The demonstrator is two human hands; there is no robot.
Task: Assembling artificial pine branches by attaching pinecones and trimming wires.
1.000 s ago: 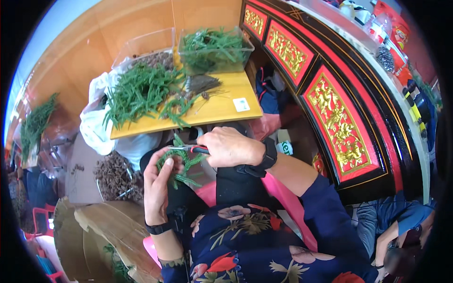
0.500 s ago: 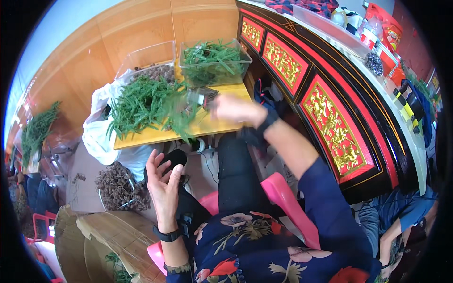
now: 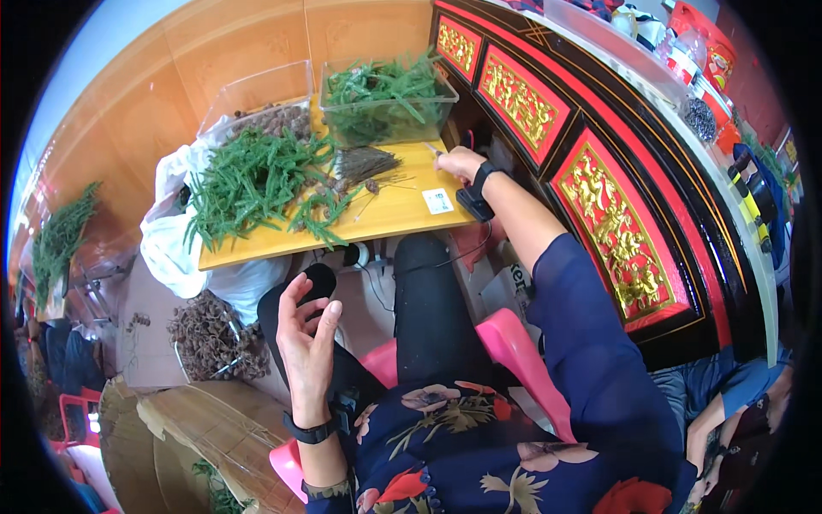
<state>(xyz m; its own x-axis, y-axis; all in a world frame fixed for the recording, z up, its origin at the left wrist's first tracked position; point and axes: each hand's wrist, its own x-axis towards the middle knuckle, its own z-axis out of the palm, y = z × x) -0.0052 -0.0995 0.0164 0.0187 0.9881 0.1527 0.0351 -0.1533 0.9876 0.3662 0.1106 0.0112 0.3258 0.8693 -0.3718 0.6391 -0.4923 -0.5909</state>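
Green needle-leaved sprigs (image 3: 248, 184) lie heaped over the left half of a yellow rectangular wooden table (image 3: 394, 218), reaching from its left edge toward its middle. The person's left hand (image 3: 306, 347), before the table's front edge, is empty, its fingers loosely curled and apart, thumb spread; a second ago it held a sprig over the lap. The right hand (image 3: 462, 164), half a second ago a blur over the table's middle, is now at the right edge, fingers bent; a thin pale tip (image 3: 432, 149) shows beside them, and whether they pinch it cannot be told.

From the left, there are one mound of brown cones (image 3: 210, 338) on the floor, two clear plastic bins (image 3: 390, 124) along the back edge, one bundle of thin dark stems (image 3: 364, 161) and one white square card (image 3: 437, 201) near the right front corner. The heaped sprigs overlap too much to count and point many ways. One loose branching sprig (image 3: 324, 228) at the front edge slants, its long axis running forward and rightward, one end toward the person.
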